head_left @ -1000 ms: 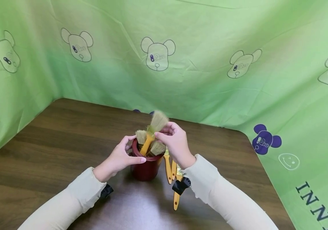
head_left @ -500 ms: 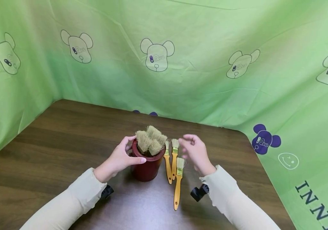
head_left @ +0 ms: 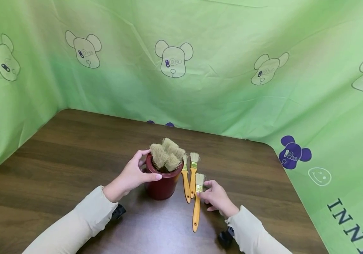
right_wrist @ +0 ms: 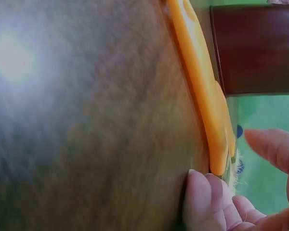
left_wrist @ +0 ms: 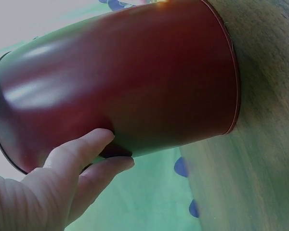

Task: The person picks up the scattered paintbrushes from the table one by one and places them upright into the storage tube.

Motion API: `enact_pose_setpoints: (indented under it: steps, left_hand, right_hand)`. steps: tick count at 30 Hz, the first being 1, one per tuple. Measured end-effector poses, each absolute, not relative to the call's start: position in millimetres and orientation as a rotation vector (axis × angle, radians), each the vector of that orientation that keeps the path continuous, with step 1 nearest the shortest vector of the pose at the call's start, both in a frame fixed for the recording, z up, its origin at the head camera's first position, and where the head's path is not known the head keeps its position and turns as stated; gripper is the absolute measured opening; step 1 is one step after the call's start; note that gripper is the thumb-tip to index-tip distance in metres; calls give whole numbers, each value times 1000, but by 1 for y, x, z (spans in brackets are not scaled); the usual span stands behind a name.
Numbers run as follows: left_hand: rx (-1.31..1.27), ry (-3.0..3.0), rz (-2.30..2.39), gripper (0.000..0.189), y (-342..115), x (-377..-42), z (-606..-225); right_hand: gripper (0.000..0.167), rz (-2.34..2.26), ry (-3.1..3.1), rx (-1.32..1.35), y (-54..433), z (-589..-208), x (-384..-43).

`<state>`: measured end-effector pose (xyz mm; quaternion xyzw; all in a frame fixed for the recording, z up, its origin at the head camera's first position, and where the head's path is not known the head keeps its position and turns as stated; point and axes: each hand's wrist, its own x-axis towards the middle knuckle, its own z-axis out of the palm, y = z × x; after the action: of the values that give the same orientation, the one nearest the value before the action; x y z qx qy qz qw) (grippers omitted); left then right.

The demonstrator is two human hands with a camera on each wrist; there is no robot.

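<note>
A: Left hand (head_left: 134, 176)?
B: On the dark red cylindrical container (head_left: 161, 187). Thumb along the near side at the rim, fingers round the far left side; clamped on it. Left-wrist view shows fingertips against the smooth wall.

A: Container's position?
B: Upright on the wood-grain table (head_left: 73, 158), in front of the person. A cluster of pale bristle heads (head_left: 167, 155) stands up out of its mouth, packed together.

A: Right hand (head_left: 216, 199)?
B: At the nearest paintbrush (head_left: 196, 210), thumb on one side, fingers on the other, by the top of the handle. Right-wrist view: thumb and fingers apart, fingertips low at the table. Contact with the brush, cannot tell.

A: Loose brushes?
B: Three, lying right of the container, yellow-orange handles towards the person, bristles away. Left paintbrush (head_left: 186, 180) just beside the container, middle paintbrush (head_left: 193, 175) next to it, nearest one farther right and closer in.

A: Surroundings?
B: Green cloth (head_left: 213, 95) behind and at both sides, printed with outlined bear heads (head_left: 173, 61); a purple bear head (head_left: 291, 155) at right, smiley (head_left: 319, 176) below it. Pale sleeves (head_left: 79, 215) on both arms.
</note>
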<state>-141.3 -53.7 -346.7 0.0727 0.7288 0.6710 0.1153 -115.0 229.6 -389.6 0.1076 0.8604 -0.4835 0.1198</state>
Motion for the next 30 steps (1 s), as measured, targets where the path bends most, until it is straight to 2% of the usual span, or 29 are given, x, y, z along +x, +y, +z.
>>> enact_pose_setpoints:
  steps: [15, 30]
  left_hand:
    - [230, 2136, 1979, 85, -54, -142, -344]
    - [219, 2132, 1985, 84, -53, -140, -346]
  right_hand:
    - [62, -1333, 2574, 235, 218, -394, -112]
    - [59, -1210, 2477, 280, 220, -388, -118]
